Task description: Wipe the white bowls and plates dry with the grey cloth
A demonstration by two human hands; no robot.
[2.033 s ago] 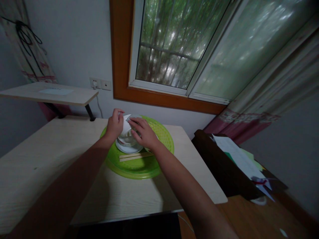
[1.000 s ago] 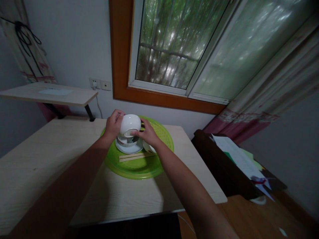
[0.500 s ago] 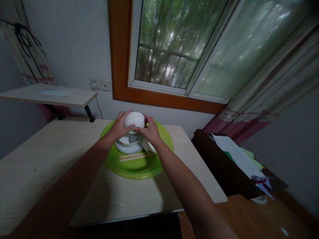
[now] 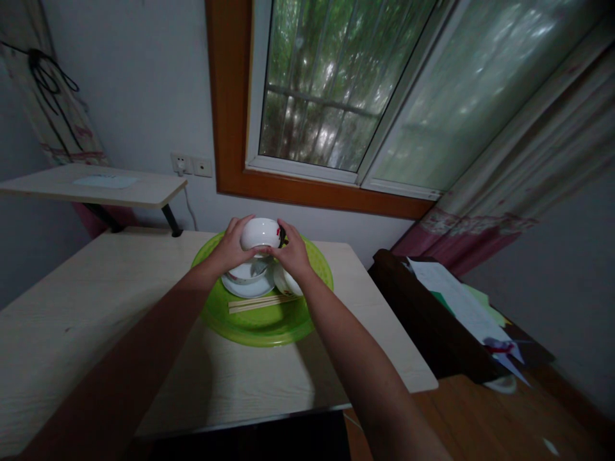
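My left hand (image 4: pixel 232 246) and my right hand (image 4: pixel 292 251) grip a white bowl (image 4: pixel 260 234) from its two sides, thumbs toward me. A red and black pattern shows on the bowl's right side. It is held above a round green tray (image 4: pixel 269 330). Under it another bowl (image 4: pixel 244 273), with what looks like a spoon inside, sits on a white plate (image 4: pixel 250 291). To the right a further white bowl (image 4: pixel 289 282) lies tilted, partly behind my right hand. Wooden chopsticks (image 4: pixel 259 303) lie across the front of the tray.
The tray stands on a pale wooden table (image 4: pixel 120 307). At the left rear a raised shelf (image 4: pixel 158 192) carries a sheet of paper. A window (image 4: pixel 331 96) and a wall socket (image 4: pixel 192 164) are behind. Right of the table, papers (image 4: pixel 461 298) lie on a dark brown piece of furniture.
Both hands keep hold of the bowl. It has turned slightly, so more of the pattern on its right side shows, and my right thumb has shifted a little.
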